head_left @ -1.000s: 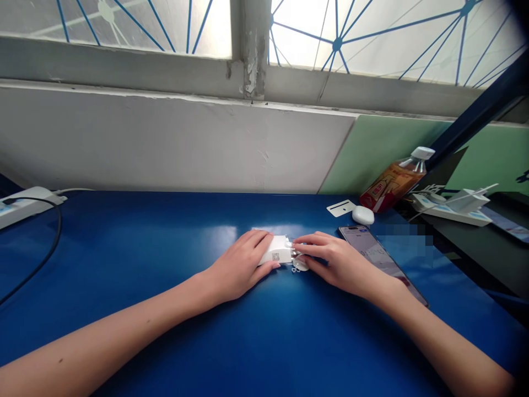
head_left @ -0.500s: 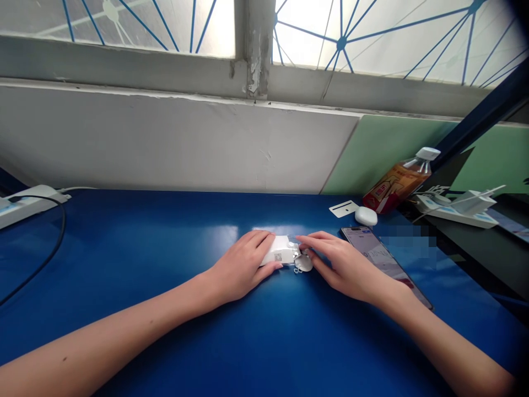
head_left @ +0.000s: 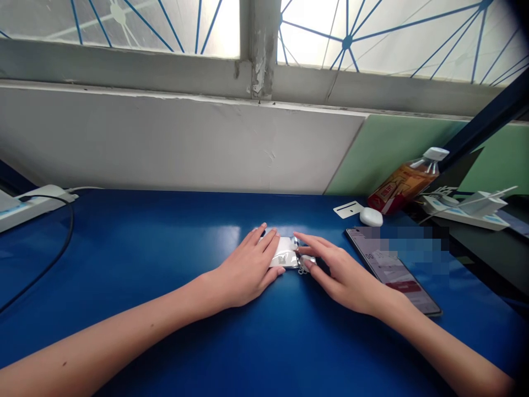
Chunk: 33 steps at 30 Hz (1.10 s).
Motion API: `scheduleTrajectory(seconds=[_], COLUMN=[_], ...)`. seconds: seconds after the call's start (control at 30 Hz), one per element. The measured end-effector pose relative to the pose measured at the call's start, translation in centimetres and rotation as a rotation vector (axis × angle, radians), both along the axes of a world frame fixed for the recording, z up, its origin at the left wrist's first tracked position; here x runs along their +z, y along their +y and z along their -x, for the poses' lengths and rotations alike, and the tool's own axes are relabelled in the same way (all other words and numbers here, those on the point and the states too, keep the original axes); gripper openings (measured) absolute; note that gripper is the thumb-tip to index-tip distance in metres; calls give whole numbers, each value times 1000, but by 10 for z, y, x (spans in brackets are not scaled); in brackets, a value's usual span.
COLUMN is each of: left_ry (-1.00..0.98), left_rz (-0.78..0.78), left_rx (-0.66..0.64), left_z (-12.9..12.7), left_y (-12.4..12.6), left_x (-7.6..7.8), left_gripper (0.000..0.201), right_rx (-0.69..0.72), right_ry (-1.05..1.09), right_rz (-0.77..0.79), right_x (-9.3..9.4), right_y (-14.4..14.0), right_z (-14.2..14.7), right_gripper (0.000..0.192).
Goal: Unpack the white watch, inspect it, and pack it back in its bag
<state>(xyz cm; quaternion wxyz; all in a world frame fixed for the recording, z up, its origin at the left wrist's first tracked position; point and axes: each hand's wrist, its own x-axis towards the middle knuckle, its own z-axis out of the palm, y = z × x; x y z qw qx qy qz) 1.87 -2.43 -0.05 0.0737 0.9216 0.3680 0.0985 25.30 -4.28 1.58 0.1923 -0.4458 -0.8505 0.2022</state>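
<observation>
On the blue worktop (head_left: 165, 309), the left hand (head_left: 248, 270) lies flat, fingers extended, pressing a small white packet (head_left: 285, 258). Just right of it, the right hand (head_left: 343, 270) rests open, fingertips touching the packet's end. A phone (head_left: 397, 273) lies beyond.

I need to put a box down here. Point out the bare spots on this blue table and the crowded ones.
Bare blue table lies left of the left hand, up to the black cable, and along the near edge between the forearms. Crowded: the right side, with the phone, white case, card and bottle beyond the right hand.
</observation>
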Motion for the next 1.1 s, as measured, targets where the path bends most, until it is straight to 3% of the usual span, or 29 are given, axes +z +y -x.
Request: scheduleTrajectory(seconds=[0.17,0.3,0.53,0.7,0.9,1.1], left_ry=[26,30,4,13,9,12], left_rz=[1,-20,-46,-55,-68,-59], left_rx=[-11,-13,-14,-21,-25,-22], left_z=[1,1,2,1,0,0], left_y=[0,1,1,0,-1,-1], left_x=[1,-1,-4,-2,-1,0], left_gripper=[61,62,61,61,59,59], right_rx=[-197,-310,-138,-19,21,-46], right_ry=[-77,-79,101,51,32,106], right_rz=[-270,-220,-128,-120,-175,-118], right_x=[4,5,6,-1,-6,-9], right_y=[10,11,4,3,4,4], right_z=[-9,-10,-3,-2,-1,3], right_gripper=[31,32,28,31,30,29])
